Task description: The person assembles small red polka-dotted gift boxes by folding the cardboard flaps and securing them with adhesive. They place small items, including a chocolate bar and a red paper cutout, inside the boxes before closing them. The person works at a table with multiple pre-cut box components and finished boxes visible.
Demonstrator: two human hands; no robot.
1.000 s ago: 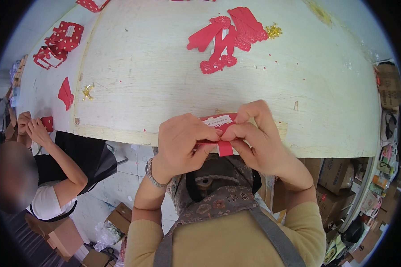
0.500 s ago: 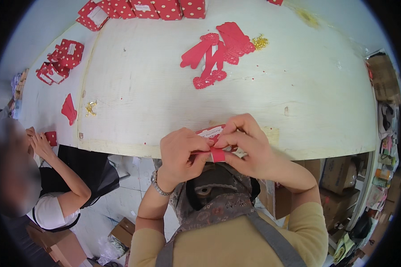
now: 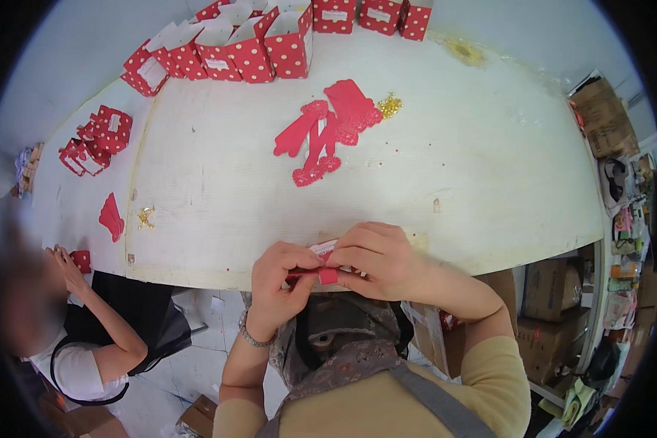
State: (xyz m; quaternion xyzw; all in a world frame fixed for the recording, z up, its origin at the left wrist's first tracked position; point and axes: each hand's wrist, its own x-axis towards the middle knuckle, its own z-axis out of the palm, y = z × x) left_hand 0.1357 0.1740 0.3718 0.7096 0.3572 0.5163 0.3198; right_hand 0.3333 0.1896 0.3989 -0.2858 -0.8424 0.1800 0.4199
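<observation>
At the table's near edge, my left hand (image 3: pixel 279 281) and my right hand (image 3: pixel 379 259) are both closed on a small red box with a pale label (image 3: pixel 321 249), mostly covered by my fingers. A red paper strip (image 3: pixel 328 277) is folded over its near side, between my fingertips. My left thumb and fingers pinch the box's left side, while the right fingers press on top of the strip. Farther off lie loose red paper strips with lacy ends (image 3: pixel 347 109) and a small heap of gold fasteners (image 3: pixel 390 106).
Red polka-dot boxes (image 3: pixel 252 55) stand open along the back of the white table (image 3: pixel 489 175). Smaller finished-looking boxes (image 3: pixel 109 131) sit at the left. A co-worker's hand (image 3: pixel 69 270) holds a red piece there, near more strips (image 3: pixel 112 217) and gold fasteners (image 3: pixel 146 217).
The view has tilted up, bringing more of the back boxes into sight. My right fingers have closed down over the strip; both hands stay on the box.
</observation>
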